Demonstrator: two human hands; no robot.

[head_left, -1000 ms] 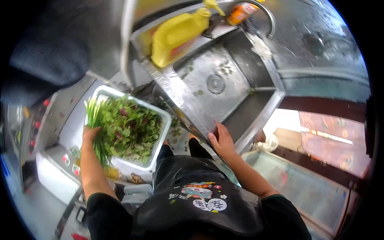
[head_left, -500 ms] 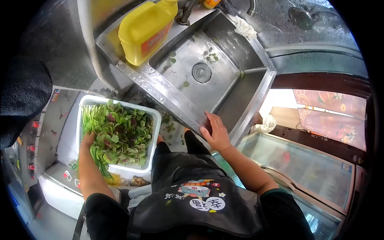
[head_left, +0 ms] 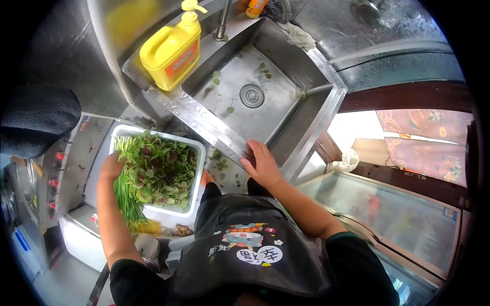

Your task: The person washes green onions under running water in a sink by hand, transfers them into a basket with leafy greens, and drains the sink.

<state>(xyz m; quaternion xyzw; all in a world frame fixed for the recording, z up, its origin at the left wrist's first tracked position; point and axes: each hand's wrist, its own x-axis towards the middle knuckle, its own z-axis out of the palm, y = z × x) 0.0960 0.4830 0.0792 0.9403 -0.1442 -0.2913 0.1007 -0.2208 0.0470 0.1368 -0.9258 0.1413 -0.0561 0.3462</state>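
Note:
My left hand is at the left rim of a white plastic basket, touching the edge of the greens; its fingers are partly hidden, so their grip is unclear. A heap of leafy green-and-purple amaranth fills most of the basket. Long thin green stalks lie along its left side and hang over the near edge. My right hand rests on the front rim of the steel sink, fingers extended and slightly apart, holding nothing.
A yellow pump jug stands on the sink's left ledge by the faucet. Loose leaves lie in the sink and others on the floor. A white cloth hangs on the far rim. A glass-topped freezer is at right.
My left hand has shifted up along the basket's left side, its fingers drawn more out of the greens. My right hand stays on the sink rim. The view has shifted slightly, showing the jug's pump.

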